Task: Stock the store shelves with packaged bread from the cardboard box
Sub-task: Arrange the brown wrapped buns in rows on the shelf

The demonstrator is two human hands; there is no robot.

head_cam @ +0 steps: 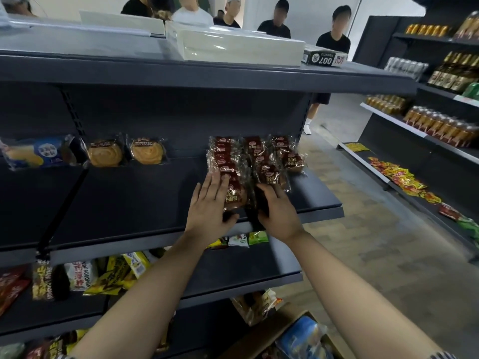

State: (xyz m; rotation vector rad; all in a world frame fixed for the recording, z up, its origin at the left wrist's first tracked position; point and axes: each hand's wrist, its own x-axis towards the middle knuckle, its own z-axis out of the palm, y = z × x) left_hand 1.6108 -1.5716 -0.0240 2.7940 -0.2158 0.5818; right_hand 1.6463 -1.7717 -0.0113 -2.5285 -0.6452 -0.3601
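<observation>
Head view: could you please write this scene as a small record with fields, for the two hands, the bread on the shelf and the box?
left hand: flat, fingers straight, on the front pack of the left row
right hand: fingers laid on the front of the middle row
dark red bread packs: three rows, right end of the shelf
shelf: dark, middle level
round bread packs: two, standing at the back
cardboard box: bottom right, partly in view
</observation>
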